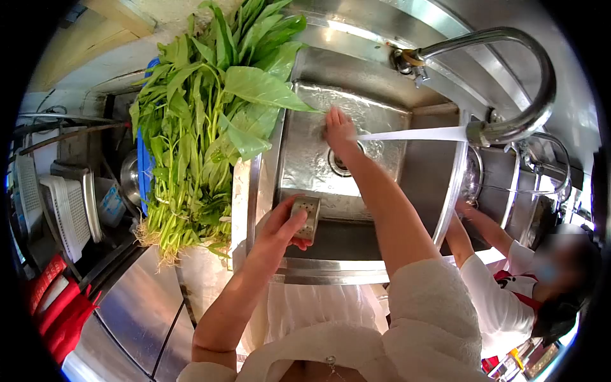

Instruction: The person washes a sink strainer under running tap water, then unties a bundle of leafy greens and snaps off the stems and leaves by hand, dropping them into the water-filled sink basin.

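Observation:
My left hand (pixel 284 224) is closed around a small metal box-like strainer (pixel 308 216) with holes in its face, held over the near left corner of the sink (pixel 305 156). My right hand (pixel 340 132) reaches over the sink floor with its fingers stretched out, slightly blurred, and I see nothing in it. A white stream of water (pixel 414 134) from the curved faucet (pixel 490 130) runs to that hand. Just below the hand is the round drain (pixel 338 162), partly covered by my wrist. Shallow water shimmers on the sink floor.
A big heap of leafy greens (pixel 197 127) with roots lies left of the sink, some leaves overhanging its rim. Behind it shows a blue crate (pixel 145 172). White plastic baskets (pixel 67 213) stand far left. At right, another person (pixel 509 280) reaches into the neighbouring sink.

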{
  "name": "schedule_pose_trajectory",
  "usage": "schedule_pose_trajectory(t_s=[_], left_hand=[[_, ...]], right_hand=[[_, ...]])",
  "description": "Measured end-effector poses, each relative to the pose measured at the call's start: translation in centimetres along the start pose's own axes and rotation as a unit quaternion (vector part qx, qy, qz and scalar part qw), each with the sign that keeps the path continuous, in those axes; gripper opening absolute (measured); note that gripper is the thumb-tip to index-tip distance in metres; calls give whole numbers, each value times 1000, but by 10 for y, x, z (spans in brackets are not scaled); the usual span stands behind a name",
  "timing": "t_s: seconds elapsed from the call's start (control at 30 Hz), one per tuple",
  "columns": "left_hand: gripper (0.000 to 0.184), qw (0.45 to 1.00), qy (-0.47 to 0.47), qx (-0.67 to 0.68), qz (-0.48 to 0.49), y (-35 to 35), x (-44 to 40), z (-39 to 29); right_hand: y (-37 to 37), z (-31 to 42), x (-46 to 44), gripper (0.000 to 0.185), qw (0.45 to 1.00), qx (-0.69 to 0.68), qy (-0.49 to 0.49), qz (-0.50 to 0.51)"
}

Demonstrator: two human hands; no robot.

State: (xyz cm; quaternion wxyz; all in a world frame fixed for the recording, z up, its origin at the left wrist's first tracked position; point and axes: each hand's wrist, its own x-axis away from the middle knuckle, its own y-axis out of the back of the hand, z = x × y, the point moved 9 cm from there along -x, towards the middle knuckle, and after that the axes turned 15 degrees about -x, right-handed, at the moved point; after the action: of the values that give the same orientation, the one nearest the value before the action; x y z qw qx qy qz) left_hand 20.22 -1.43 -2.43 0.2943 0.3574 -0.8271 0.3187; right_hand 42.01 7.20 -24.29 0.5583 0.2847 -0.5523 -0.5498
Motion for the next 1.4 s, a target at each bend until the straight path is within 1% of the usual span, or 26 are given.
schedule_pose_trajectory(t_s=[0.03,0.07,0.1,0.13,0.23,0.33,0.37,0.43,0.5,0.53,0.63,0.67,0.7,0.77,0.8,0.9,0.97,1.0,1.13,1.17,1.2,1.23,1.3,1.33,1.37,1.4], left_hand=[[45,1000,-4,-4,-4,2,1,-3],[43,1000,-8,-2,15,1,4,-5],[43,1000,-11,0,16,4,4,-5],[41,1000,-12,-3,19,6,5,-3],[39,1000,-11,-10,10,10,7,-6],[41,1000,-11,-6,0,11,2,-8],[45,1000,-12,-1,4,10,0,-8],[45,1000,-8,-2,-18,8,-5,-8],[42,999,8,39,-17,5,-14,-1],[39,996,13,92,7,1,-26,4],[39,985,20,166,39,-15,-56,-9],[41,988,7,146,48,-23,-69,-19],[42,990,-6,126,59,-34,-84,-30],[48,993,-22,68,95,-62,-110,-43],[47,998,-34,19,50,-73,-112,-55],[48,998,-37,-57,14,-99,-127,-71],[50,996,-27,-85,17,-107,-137,-66],[51,998,-30,-56,25,-105,-137,-65],[50,999,-5,-1,-45,-71,-126,-61],[48,996,18,30,-76,-59,-127,-56],[38,999,13,50,-17,-62,-130,-55],[38,999,11,47,-18,-59,-132,-51],[27,999,-32,-7,-31,-56,-137,-53],[20,997,-25,13,-68,-57,-129,-55],[20,997,-23,13,-68,-60,-128,-53],[20,997,-45,-5,-65,-63,-128,-56]], right_hand=[[-33,-38,26,58,993,-107,-55,3],[-36,-53,54,59,992,-92,-81,25],[-38,-68,82,59,990,-76,-106,48],[-12,-65,101,59,988,63,-102,92],[3,-116,93,57,970,-42,-236,41],[20,-89,74,57,954,-103,-280,-30],[-6,-74,71,54,971,-21,-232,-54],[-27,-24,76,52,990,-33,-128,-40],[-17,9,101,46,991,-134,-3,-16],[-12,5,107,38,981,-189,-32,39],[33,-38,116,25,904,-380,-195,26],[84,-38,128,24,886,-412,-204,-68],[112,-37,136,24,885,-410,-205,-83],[174,-40,158,27,758,-578,-158,-258],[202,-26,165,29,719,-626,-134,-272],[234,-5,165,28,685,-652,-131,-297],[226,-12,153,26,681,-652,-216,-256],[211,-29,139,21,714,-587,-199,-326],[201,-21,113,17,613,-699,-195,-311],[193,-15,107,18,579,-755,-206,-229],[184,-7,105,18,540,-801,-214,-143],[182,-8,108,18,538,-803,-213,-144],[142,-11,120,20,294,-899,-295,-134],[104,-25,115,18,338,-889,-301,-71],[106,-24,122,18,337,-889,-303,-71],[111,-27,136,21,385,-856,-330,-97]])
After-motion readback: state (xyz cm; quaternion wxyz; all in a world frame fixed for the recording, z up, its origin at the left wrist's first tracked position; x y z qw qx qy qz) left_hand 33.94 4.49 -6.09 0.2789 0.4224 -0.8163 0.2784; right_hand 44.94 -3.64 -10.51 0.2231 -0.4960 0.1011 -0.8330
